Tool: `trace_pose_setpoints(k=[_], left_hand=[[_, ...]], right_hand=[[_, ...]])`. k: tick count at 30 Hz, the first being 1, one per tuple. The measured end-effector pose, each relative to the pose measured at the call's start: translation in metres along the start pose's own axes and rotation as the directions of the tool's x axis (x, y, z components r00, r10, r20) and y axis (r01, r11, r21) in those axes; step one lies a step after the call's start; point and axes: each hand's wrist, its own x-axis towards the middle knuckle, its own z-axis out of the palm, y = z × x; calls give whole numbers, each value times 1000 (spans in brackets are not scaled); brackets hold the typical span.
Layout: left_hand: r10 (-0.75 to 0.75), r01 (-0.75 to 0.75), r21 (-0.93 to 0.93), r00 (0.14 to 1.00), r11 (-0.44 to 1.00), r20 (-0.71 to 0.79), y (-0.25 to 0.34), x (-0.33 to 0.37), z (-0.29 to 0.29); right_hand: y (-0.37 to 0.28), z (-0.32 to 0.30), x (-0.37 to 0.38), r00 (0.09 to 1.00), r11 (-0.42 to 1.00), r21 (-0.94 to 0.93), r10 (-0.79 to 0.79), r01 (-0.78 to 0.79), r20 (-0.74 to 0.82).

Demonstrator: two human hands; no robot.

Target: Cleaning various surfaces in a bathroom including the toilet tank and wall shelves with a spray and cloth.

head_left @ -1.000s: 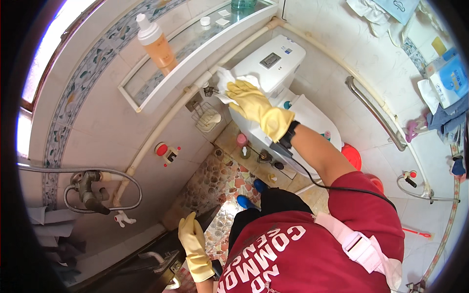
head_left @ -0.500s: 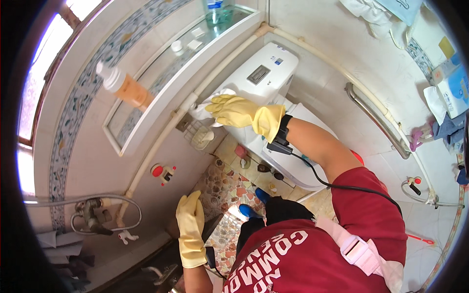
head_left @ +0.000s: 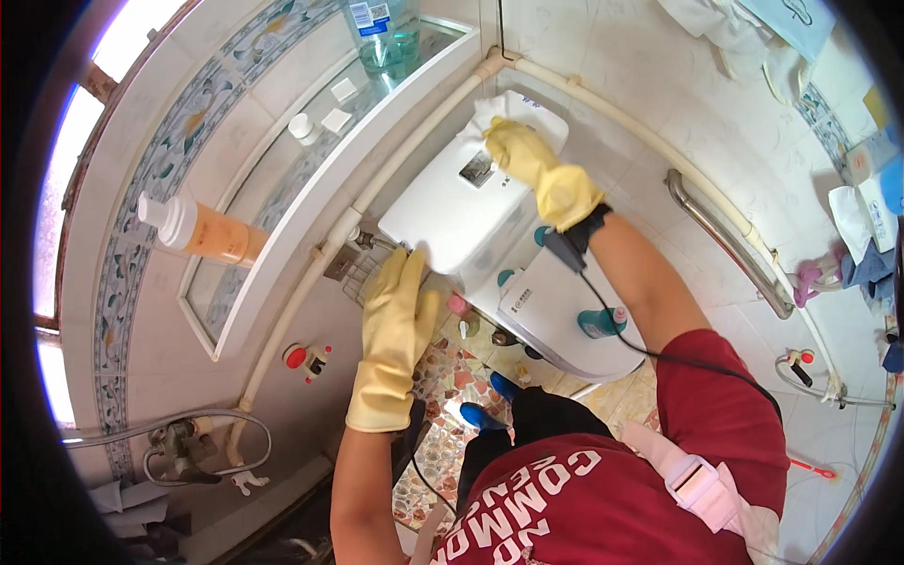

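My right hand (head_left: pixel 532 160), in a yellow rubber glove, grips a white cloth (head_left: pixel 499 108) and presses it on the far end of the white toilet tank's lid (head_left: pixel 433 202). The dark flush button (head_left: pixel 476 169) shows beside that glove. My left hand (head_left: pixel 395 311), gloved the same way, has its fingers stretched out at the tank's near left corner, by a metal valve (head_left: pixel 379 242); nothing shows in it. Below the tank is the closed toilet lid (head_left: pixel 565 301), with a teal bottle (head_left: pixel 603 323) on it.
A mirrored shelf (head_left: pixel 330 179) with an orange pump bottle (head_left: pixel 212 231) and a blue-green bottle (head_left: pixel 381 42) juts out at the left. A metal grab bar (head_left: pixel 725 240) runs along the right wall. Small items stand on the floor beside the toilet.
My right hand has carried the cloth from the tank's near left end to the far right end of its lid. My left hand has risen from lower down to the tank's corner.
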Motion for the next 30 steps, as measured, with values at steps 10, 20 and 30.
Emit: trace_pose_setpoints(k=[10,20,30], left_hand=[[-76,-21,387,969,922,234,-11,58,52],[-199,13,388,873,921,444,-5,77,32],[-150,-3,342,896,940,418,-6,74,38]], right_hand=[[-74,28,-88,895,960,122,-181,250,-409],[52,-29,13,916,938,-161,247,-308,-315],[-33,26,44,929,965,-20,-257,261,-265]])
